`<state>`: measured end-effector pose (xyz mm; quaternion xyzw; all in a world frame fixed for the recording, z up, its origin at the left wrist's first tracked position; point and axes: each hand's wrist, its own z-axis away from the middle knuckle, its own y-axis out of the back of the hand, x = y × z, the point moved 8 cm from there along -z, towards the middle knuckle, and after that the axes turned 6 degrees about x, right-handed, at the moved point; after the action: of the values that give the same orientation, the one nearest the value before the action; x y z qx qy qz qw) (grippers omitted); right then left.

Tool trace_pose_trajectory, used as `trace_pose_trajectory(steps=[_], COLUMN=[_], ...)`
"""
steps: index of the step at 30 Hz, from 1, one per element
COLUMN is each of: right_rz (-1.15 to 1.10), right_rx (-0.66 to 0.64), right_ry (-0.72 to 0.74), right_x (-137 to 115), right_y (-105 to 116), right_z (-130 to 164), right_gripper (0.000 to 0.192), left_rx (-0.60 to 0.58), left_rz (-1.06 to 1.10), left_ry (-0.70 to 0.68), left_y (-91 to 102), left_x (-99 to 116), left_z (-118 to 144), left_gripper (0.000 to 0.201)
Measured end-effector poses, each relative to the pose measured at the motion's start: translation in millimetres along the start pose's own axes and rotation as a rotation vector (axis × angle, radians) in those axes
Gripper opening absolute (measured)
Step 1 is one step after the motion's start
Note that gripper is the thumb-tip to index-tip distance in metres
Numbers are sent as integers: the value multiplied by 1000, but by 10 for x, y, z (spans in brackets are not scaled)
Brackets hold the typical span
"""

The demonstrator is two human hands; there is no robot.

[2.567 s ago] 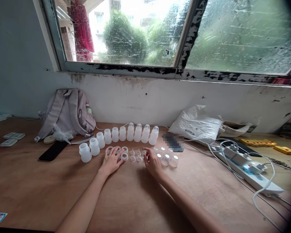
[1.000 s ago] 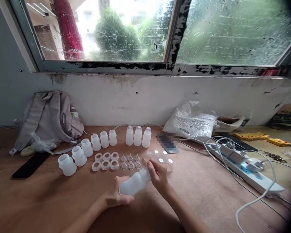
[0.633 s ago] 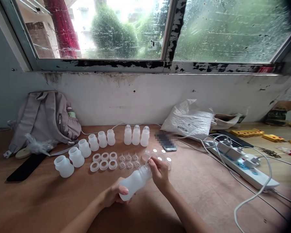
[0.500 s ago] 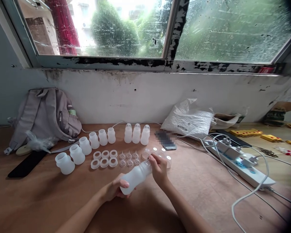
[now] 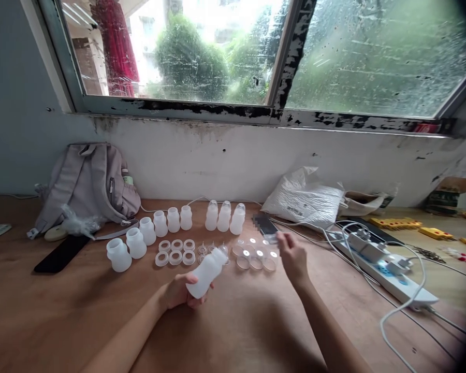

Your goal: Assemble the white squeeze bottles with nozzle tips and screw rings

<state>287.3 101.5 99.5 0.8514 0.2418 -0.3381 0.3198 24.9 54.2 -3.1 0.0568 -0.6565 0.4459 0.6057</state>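
In my left hand (image 5: pixel 186 291) is a frosted white baby bottle (image 5: pixel 205 273), tilted with its neck up to the right. My right hand (image 5: pixel 292 259), away from the bottle, pinches a small clear plastic piece (image 5: pixel 271 238); its exact kind is blurred. Just left of that hand lie several clear round caps (image 5: pixel 256 263), some with white dots. Clear nipples (image 5: pixel 202 248) are partly hidden behind the held bottle. White collar rings (image 5: pixel 175 257) sit in two rows left of it. Open bottles (image 5: pixel 136 243) stand in a slanting line farther left. Three capped bottles (image 5: pixel 224 217) stand upright behind.
A phone (image 5: pixel 264 224) lies beyond my right hand, near a silver plastic bag (image 5: pixel 305 199). To the right are a power strip (image 5: pixel 388 269) and loose white cables. A grey backpack (image 5: pixel 91 181) and a black flat object (image 5: pixel 62 257) are at the left.
My right hand has left the bottle's neck and moved right with the clear piece. My left hand still holds the bottle, now slightly more upright. The camera view has shifted a little.
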Motion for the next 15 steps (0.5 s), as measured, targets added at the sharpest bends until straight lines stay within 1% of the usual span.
trace_pose_trajectory(steps=[2, 3, 5, 8, 11, 13, 15], right_rz=[149, 209, 278, 329, 353, 322, 233], right_rx=[-222, -289, -347, -378, -391, -370, -327], right_ry=[99, 155, 231, 273, 253, 276, 317], right_x=[-138, -193, -239, -169, -57, -87, -226], right_y=[-216, -293, -377, -413, -415, -410, -404], right_z=[237, 370, 604, 831, 887, 850, 780], right_gripper=[30, 29, 29, 28, 24, 24, 26], left_rx=[49, 67, 79, 72, 74, 80, 94], left_rz=[29, 38, 39, 20, -13, -36, -66], left_ry=[-40, -56, -85, -100, -97, -96, -98], left_y=[35, 48, 59, 52, 35, 17, -3], left_x=[42, 52, 63, 55, 52, 57, 64], left_z=[-30, -42, -54, -50, -44, -42, -39], left_gripper=[44, 44, 44, 44, 43, 43, 44])
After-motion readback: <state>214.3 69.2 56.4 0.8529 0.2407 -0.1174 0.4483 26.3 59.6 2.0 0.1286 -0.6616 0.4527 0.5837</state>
